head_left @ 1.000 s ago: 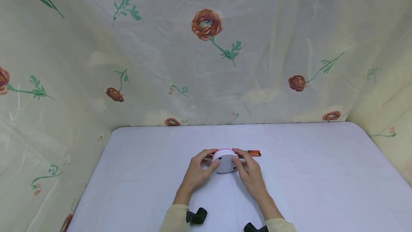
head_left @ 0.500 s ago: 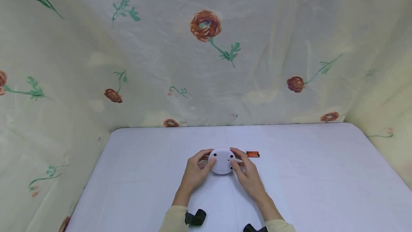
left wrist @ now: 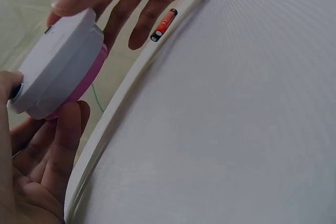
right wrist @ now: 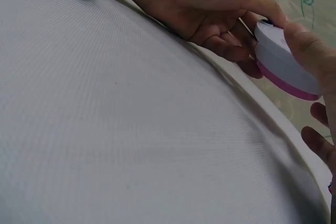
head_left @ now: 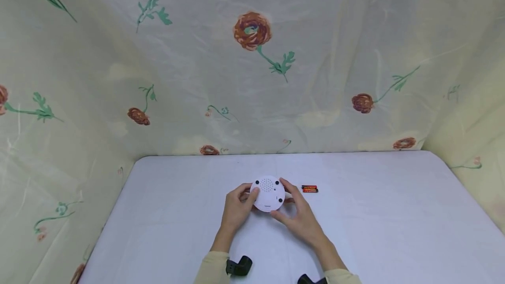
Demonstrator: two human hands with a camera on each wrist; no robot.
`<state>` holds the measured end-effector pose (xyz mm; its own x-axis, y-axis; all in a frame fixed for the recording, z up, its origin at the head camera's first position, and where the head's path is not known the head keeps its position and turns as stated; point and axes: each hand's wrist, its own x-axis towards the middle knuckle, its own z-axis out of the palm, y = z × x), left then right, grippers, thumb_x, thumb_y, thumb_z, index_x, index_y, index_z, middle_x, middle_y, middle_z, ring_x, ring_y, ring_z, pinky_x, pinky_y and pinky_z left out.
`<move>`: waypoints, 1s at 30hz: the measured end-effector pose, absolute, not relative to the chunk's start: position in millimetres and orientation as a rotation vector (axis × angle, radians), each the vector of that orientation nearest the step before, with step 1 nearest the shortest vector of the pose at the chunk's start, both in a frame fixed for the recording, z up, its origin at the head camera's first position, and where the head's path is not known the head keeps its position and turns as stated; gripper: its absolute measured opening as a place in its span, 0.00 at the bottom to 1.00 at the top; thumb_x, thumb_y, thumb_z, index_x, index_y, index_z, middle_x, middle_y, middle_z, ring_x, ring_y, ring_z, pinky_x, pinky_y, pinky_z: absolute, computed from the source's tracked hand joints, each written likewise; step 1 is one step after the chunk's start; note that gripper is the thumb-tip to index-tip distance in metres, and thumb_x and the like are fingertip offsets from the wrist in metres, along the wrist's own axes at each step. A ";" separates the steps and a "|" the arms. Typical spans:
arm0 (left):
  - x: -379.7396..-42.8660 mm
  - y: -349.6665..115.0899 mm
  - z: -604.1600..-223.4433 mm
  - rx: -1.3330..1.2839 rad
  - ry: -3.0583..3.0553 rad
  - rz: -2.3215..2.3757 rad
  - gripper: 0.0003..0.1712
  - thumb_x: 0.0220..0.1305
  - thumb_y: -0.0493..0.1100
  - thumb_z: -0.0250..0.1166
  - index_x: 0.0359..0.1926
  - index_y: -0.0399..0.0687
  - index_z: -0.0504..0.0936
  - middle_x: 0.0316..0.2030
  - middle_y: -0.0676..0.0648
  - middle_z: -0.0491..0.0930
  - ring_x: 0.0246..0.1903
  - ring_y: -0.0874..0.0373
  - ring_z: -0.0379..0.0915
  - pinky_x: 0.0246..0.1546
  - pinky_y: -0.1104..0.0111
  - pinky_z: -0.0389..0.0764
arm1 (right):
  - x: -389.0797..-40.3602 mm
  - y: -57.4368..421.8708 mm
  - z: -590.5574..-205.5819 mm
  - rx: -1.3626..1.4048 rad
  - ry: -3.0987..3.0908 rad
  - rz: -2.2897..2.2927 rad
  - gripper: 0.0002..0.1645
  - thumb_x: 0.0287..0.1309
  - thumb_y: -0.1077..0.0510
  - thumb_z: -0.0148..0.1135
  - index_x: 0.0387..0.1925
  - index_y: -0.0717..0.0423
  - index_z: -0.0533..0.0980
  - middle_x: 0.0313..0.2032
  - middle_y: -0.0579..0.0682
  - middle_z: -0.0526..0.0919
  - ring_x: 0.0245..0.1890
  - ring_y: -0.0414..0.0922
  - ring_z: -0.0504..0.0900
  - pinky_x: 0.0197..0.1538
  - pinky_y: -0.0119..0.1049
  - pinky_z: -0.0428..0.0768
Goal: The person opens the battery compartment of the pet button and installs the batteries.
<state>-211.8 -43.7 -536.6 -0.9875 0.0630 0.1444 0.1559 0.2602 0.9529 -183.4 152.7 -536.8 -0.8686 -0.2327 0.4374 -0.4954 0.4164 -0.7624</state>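
Note:
A round white device (head_left: 269,197) with a pink rim is held up above the table, its flat back turned toward me. Small speaker holes and several black rubber feet show on that back. The left hand (head_left: 236,209) grips its left side, thumb on the white face and fingers behind. On the other side, the right hand (head_left: 301,218) holds it between an index finger at the upper right edge and a thumb at the lower edge. Pink shows along the far side of the device (left wrist: 63,69) in the left wrist view. Its front is hidden.
Two red and black batteries (head_left: 309,189) lie side by side on the white table (head_left: 375,214), just right of the right hand. Flower-patterned sheeting (head_left: 315,117) surrounds the table at the back and sides. Black wrist cameras (head_left: 240,266) sit on the wrists.
The device has tipped so that its back faces me more fully, and it has shifted slightly left. The right thumb has slid from the white face down to the lower edge.

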 end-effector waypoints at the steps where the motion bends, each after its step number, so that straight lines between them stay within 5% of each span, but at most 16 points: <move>1: -211.6 -43.7 -536.5 -0.194 -2.437 -1.854 0.23 0.61 0.61 0.60 0.48 0.51 0.82 0.42 0.47 0.85 0.35 0.62 0.84 0.29 0.75 0.81 | -183.3 152.2 -536.9 0.651 -2.405 1.426 0.58 0.40 0.55 0.77 0.71 0.53 0.55 0.65 0.52 0.68 0.58 0.45 0.71 0.50 0.43 0.78; 11: -211.4 -43.5 -538.4 -0.192 -2.462 -1.847 0.22 0.61 0.61 0.61 0.43 0.49 0.83 0.40 0.45 0.85 0.36 0.59 0.84 0.30 0.76 0.82 | -182.5 153.1 -536.5 0.683 -2.440 1.294 0.59 0.39 0.57 0.78 0.71 0.52 0.55 0.63 0.48 0.68 0.45 0.37 0.75 0.50 0.39 0.76; 19: -211.2 -43.5 -538.7 -0.216 -2.482 -1.838 0.22 0.61 0.61 0.60 0.41 0.49 0.83 0.37 0.46 0.85 0.33 0.61 0.84 0.27 0.74 0.82 | -181.2 153.5 -533.5 0.655 -2.491 1.350 0.58 0.41 0.50 0.76 0.71 0.46 0.54 0.63 0.47 0.68 0.48 0.39 0.75 0.51 0.37 0.76; 26: -210.2 -43.2 -534.3 -0.241 -2.632 -1.672 0.29 0.63 0.68 0.53 0.52 0.54 0.80 0.40 0.52 0.85 0.42 0.61 0.80 0.53 0.61 0.76 | -181.1 155.0 -534.5 0.524 -2.508 1.485 0.56 0.43 0.49 0.74 0.71 0.46 0.54 0.64 0.48 0.68 0.55 0.44 0.76 0.54 0.33 0.77; 30: -209.4 -45.8 -533.1 -0.366 -2.655 -1.701 0.34 0.63 0.66 0.55 0.66 0.59 0.67 0.51 0.50 0.80 0.51 0.57 0.76 0.58 0.56 0.73 | -178.4 153.8 -528.4 0.476 -2.504 1.573 0.53 0.45 0.54 0.73 0.71 0.50 0.55 0.65 0.52 0.68 0.57 0.47 0.74 0.56 0.30 0.76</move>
